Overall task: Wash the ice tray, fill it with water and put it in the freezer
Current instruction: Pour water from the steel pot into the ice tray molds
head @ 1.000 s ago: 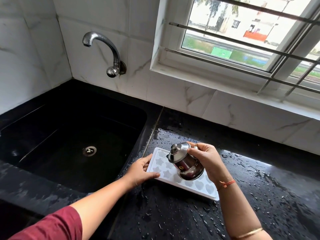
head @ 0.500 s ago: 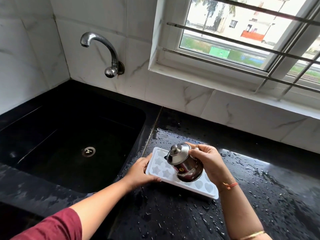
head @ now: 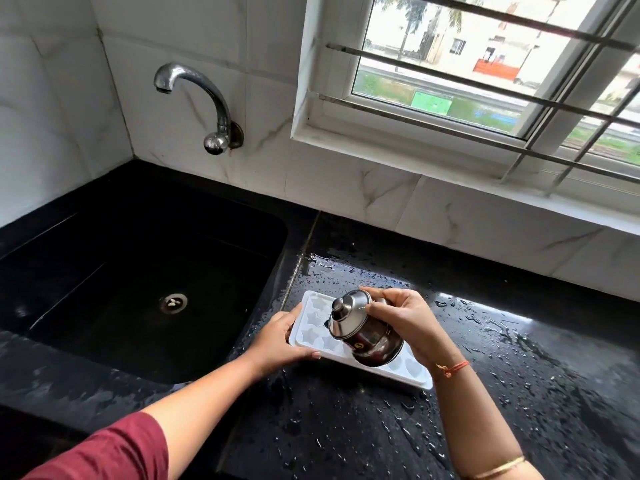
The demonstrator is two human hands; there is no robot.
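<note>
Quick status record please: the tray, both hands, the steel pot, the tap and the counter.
ice tray: flat on the wet counter, just right of the sink
left hand: grips the tray's left end
right hand: holds the steel pot
steel pot: lidded, tilted over the tray's middle
pour: no stream visible
tap: over the sink, no flow visible

The wet worktop [head: 519, 393] offers free passage right of and below the ice tray [head: 313, 336], toward the lower right of the frame. At centre, the steel lidded pot [head: 367, 336], tilted above the tray, and the right hand [head: 405, 323] gripping it block access from above. The left hand [head: 277, 341] grips the tray's left end. The sink [head: 121, 323] at left is open; the tap [head: 207, 95] projects from the wall above its far side.
</note>
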